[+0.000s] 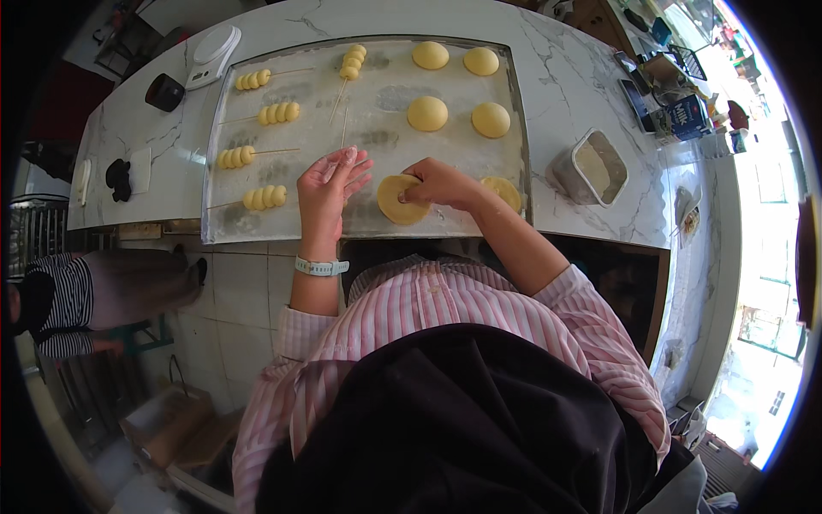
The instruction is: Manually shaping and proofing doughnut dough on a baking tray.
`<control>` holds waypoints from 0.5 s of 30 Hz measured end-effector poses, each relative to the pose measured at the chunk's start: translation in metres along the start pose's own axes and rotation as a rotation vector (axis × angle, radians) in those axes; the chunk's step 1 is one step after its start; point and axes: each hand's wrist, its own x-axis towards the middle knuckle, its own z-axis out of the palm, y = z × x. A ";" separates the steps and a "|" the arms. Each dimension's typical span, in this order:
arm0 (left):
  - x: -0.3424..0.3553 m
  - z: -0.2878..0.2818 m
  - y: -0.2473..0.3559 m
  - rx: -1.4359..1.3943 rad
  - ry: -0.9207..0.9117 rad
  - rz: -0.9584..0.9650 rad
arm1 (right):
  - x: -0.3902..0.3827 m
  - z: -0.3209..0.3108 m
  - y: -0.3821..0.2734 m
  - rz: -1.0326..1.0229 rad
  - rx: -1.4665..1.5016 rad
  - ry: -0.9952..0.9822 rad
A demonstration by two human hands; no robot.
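My left hand (pixel 325 184) pinches a thin wooden skewer (pixel 344 128) that points away from me, over the middle of the floured tray (pixel 394 158). To its right, my right hand (pixel 441 184) grips the edge of a flattened dough disc (pixel 396 208), fingers curled over its upper right side. A second flat dough piece (pixel 503 190) lies partly covered by my right forearm. Several skewered, ridged dough pieces (pixel 279 113) rest along the tray's left side, and one skewered dough piece (pixel 351 63) lies near the far middle. Smooth round dough balls (pixel 427 113) sit at the far right.
Right of the tray, a square tub (pixel 591 167) holds pale powder. A white scale (pixel 214 53) and a dark cup (pixel 164 92) stand at the far left, near a black object (pixel 118 178). Another person (pixel 86 295) is beyond the counter's left end. Cartons (pixel 685 118) crowd the right.
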 end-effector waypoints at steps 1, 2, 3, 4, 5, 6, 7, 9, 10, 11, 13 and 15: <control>0.001 0.000 -0.002 -0.015 -0.004 0.009 | 0.001 0.001 -0.001 -0.021 -0.113 0.031; 0.001 -0.002 -0.003 -0.015 -0.002 0.008 | 0.000 0.003 -0.006 -0.044 -0.227 0.057; 0.002 -0.003 -0.004 -0.009 0.000 0.013 | -0.004 0.003 -0.010 -0.042 -0.226 0.056; 0.002 -0.003 -0.007 -0.002 0.000 0.018 | -0.010 0.002 -0.014 -0.096 -0.342 0.140; 0.003 -0.004 -0.010 -0.001 -0.002 0.015 | -0.017 0.000 -0.021 -0.150 -0.459 0.227; 0.003 -0.005 -0.014 0.118 0.023 0.095 | -0.023 -0.004 -0.024 -0.149 -0.457 0.226; 0.002 -0.005 -0.017 0.237 0.047 0.175 | -0.031 -0.010 -0.025 -0.182 -0.495 0.356; -0.005 -0.004 -0.025 0.487 0.017 0.320 | -0.057 -0.028 -0.037 -0.210 -0.537 0.556; -0.011 -0.004 -0.030 0.735 -0.007 0.469 | -0.072 -0.039 -0.045 -0.210 -0.542 0.618; -0.014 -0.002 -0.036 0.828 -0.080 0.546 | -0.084 -0.057 -0.042 -0.210 -0.565 0.707; -0.019 0.002 -0.050 0.907 -0.215 0.632 | -0.115 -0.089 -0.048 -0.172 -0.569 0.899; -0.025 0.003 -0.057 0.983 -0.362 0.714 | -0.152 -0.118 -0.063 -0.070 -0.572 1.072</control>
